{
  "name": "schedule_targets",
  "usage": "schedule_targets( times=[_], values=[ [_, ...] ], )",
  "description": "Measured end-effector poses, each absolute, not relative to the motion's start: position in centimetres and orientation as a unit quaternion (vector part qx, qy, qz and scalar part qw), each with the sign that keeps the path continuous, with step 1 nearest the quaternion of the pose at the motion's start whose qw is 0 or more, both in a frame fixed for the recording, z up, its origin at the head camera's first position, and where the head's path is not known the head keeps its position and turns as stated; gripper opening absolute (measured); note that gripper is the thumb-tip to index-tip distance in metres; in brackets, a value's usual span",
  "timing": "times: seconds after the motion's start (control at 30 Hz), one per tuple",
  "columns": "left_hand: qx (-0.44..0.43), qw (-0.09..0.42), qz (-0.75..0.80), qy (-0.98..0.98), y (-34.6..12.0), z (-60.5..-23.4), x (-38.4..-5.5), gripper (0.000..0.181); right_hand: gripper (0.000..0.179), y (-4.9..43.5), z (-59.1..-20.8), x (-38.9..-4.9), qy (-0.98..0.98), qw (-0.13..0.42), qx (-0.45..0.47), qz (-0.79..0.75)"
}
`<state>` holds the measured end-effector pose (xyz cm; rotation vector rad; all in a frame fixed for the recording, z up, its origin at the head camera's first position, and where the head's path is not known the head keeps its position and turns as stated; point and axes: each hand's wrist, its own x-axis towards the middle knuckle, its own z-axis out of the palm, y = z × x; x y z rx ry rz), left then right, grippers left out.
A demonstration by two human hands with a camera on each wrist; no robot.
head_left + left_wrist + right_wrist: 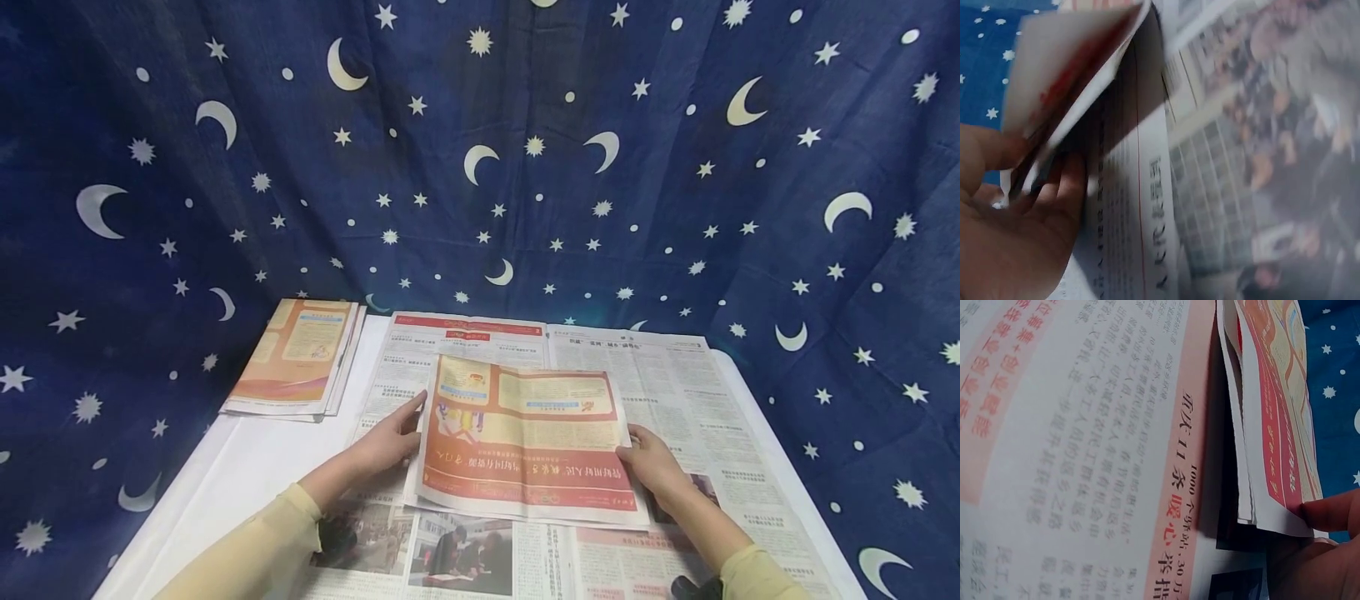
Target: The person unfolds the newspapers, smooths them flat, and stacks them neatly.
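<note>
A folded newspaper (525, 442) with an orange and red printed page is held between both hands, above a spread newspaper. My left hand (393, 437) grips its left edge; in the left wrist view the thumb and fingers of the left hand (1022, 212) pinch the folded sheets. On the opposite edge, my right hand (656, 467) pinches the paper, and the right wrist view shows the thumb of the right hand (1322, 550) on top of the folded newspaper (1279, 425). Several layers show along its edge.
Under the hands, an opened newspaper (720, 417) with photos and text covers much of the white table (255, 467). A stack of folded newspapers (300, 358) lies at the table's far left. A dark blue cloth (525, 167) with moons and stars hangs behind and on both sides.
</note>
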<state>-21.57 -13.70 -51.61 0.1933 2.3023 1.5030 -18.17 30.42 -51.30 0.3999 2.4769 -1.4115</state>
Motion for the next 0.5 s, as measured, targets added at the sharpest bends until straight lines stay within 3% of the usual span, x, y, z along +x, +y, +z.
schedule_targets(
  times=[0.13, 0.3, 0.5],
  values=[
    [0.176, 0.118, 0.394, 0.895, -14.1, -51.5, -22.0, 0.073, 0.065, 30.4, -51.0, -18.1, 0.853, 0.129, 0.137, -0.487],
    [0.333, 0.005, 0.191, 0.923, -14.6, -51.5, -23.1, 0.051, 0.066, 30.5, -50.8, -18.1, 0.855, 0.126, 0.127, -0.487],
    [0.411, -0.006, 0.135, 0.902, -15.3, -52.1, -24.1, 0.039, 0.074, 30.7, -50.8, -18.2, 0.863, 0.124, 0.107, -0.478]
  ],
)
